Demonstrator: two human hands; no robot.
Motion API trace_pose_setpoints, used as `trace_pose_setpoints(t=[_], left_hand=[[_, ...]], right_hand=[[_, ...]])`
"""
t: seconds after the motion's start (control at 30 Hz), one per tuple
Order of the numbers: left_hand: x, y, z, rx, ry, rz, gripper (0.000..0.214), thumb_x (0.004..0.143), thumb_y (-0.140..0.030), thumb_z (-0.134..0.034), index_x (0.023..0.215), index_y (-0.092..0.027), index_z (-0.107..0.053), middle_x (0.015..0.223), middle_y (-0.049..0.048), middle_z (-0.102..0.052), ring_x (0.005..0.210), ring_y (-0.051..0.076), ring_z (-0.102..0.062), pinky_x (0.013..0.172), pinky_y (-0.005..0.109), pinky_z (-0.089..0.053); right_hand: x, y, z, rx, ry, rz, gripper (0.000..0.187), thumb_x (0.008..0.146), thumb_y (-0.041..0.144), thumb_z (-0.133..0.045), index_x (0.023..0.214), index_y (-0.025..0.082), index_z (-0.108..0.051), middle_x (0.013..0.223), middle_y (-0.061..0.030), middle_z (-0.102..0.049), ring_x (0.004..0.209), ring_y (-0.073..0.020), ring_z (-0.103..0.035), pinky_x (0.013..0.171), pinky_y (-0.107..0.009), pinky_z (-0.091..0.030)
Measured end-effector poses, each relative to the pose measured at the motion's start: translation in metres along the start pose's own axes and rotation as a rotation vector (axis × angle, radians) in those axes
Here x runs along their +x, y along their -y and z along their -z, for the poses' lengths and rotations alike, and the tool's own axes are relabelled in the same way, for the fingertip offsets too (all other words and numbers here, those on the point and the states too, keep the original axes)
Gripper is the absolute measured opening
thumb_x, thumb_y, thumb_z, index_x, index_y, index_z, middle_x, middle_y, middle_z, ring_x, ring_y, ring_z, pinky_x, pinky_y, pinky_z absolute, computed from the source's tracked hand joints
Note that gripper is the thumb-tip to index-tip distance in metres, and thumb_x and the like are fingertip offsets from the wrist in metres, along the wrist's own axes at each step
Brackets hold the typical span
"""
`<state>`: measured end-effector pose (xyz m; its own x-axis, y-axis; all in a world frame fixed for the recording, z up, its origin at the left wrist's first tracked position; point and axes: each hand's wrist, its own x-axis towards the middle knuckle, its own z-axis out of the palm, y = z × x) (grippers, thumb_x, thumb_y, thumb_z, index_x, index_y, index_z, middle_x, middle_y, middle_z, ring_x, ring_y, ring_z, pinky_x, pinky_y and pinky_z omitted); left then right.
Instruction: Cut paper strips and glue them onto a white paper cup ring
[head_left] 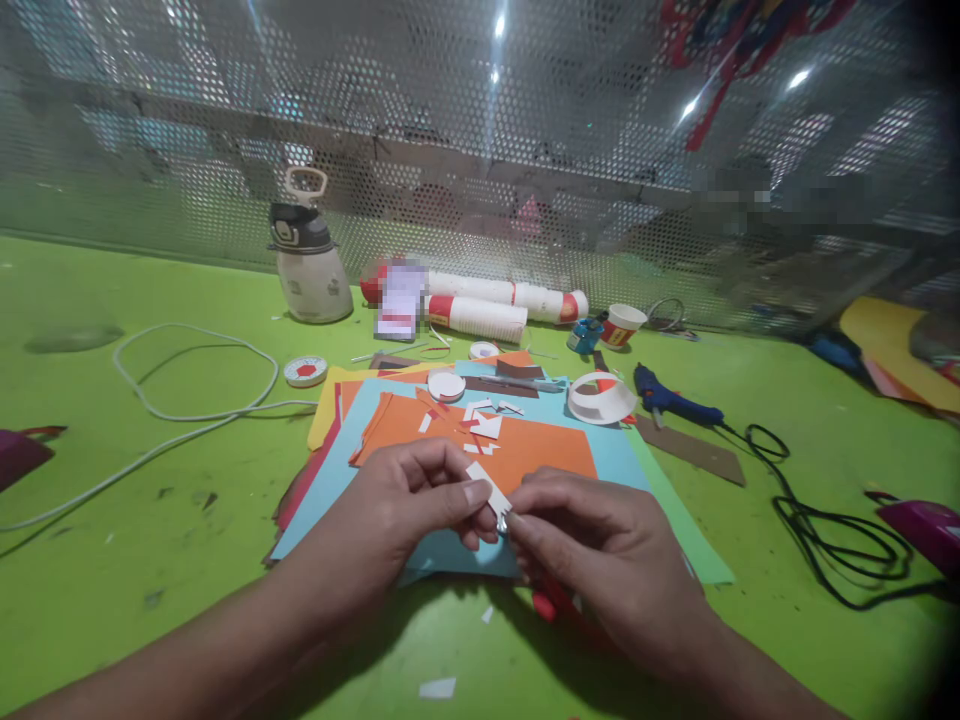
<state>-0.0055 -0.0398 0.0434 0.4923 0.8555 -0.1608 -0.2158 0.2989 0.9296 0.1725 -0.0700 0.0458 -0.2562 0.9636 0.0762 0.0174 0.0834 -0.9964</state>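
Head view: both hands are brought close together, fingers bent, neither one spread. A white strip [487, 487] is pinched between thumb and fingers of the left hand [424, 495], held at a slant in the gap between the hands. Its near end is jagged, cut into narrow points. Right hand [607, 540] is curled around a red-handled tool [544, 606], mostly hidden by the palm; tool type can't be confirmed. Thumb and index of that hand are held right at the strip's jagged end, where a small shiny metal tip [502, 524] is seen.

Under and beyond the hands, flat matte sheets are stacked: an orange sheet [555, 450] is laid over a light blue sheet [322, 500], with a green sheet [701, 550] exposed to the right. White scraps [487, 427], angular, are scattered on the orange just past the fingers. Further out, a curved white band [600, 402] is set down on the blue. Right of the hands, a blue glue gun [679, 400] is laid on its side, black cord [795, 500] looped. Well beyond the hands, ribbed nested paper cups [480, 318] are laid lengthwise. Everything is supported by a smooth, stained green tabletop [150, 640].
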Motion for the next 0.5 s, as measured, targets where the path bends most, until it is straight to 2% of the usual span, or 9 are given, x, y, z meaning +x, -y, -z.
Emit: trace_pose_setpoints(t=[0.1,0.3,0.5], left_hand=[[-0.0002,-0.0001,0.0001,0.002,-0.003,-0.001,0.013,0.080,-0.024,-0.066,0.070,-0.016,-0.063,0.067,0.0012,-0.066,0.065,0.012,-0.057,0.069,0.027,-0.044],[-0.0005,0.0003,0.0017,0.049,0.003,-0.018,0.014,0.081,-0.026,-0.066,0.071,-0.017,-0.064,0.068,0.0009,-0.066,0.067,0.013,-0.057,0.070,0.027,-0.045],[-0.0004,0.0013,0.0013,0.099,-0.016,-0.058,0.012,0.081,-0.027,-0.066,0.073,-0.018,-0.064,0.069,0.0000,-0.066,0.069,0.014,-0.059,0.070,0.027,-0.046]], right_hand=[[0.0001,0.0000,-0.0004,0.001,0.001,0.009,0.014,0.082,0.016,-0.069,0.086,0.026,-0.078,0.066,0.0039,-0.062,0.051,-0.0046,-0.052,0.046,-0.015,-0.043],[-0.0009,0.0006,-0.0007,0.059,0.001,-0.060,0.007,0.080,0.020,-0.071,0.083,0.023,-0.077,0.063,0.0033,-0.061,0.047,-0.0057,-0.051,0.043,-0.017,-0.042],[-0.0008,-0.0016,0.0020,0.080,0.020,-0.113,0.008,0.083,0.025,-0.068,0.079,0.019,-0.071,0.061,0.0040,-0.059,0.048,-0.0056,-0.051,0.045,-0.017,-0.042]])
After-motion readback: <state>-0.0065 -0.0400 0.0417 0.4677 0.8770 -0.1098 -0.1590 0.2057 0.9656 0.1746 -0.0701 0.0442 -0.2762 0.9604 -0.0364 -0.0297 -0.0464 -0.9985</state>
